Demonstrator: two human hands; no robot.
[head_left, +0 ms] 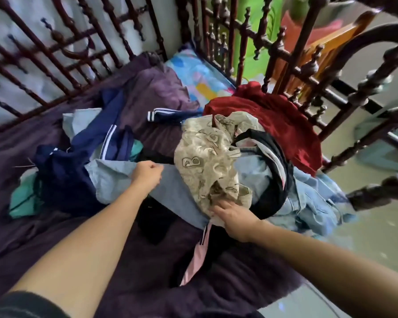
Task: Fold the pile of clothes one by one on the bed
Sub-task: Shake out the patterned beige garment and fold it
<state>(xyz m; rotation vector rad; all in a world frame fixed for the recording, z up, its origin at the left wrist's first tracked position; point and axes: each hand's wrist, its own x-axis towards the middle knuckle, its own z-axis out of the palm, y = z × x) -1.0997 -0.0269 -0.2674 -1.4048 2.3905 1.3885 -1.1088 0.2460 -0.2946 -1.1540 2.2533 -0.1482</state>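
Note:
A loose pile of clothes lies on the bed's dark purple blanket. A beige printed garment sits on top in the middle. My right hand grips its near lower edge. My left hand pinches the edge of a light blue cloth that runs under the beige one. Navy clothes with white stripes lie to the left. A red garment lies at the back right, a black and pink one beside it, and pale denim at the right edge.
A dark carved wooden bed frame fences the far and right sides. A bright patterned sheet shows at the back corner. A teal cloth pokes out at the left. A tiled floor lies beyond the right rail.

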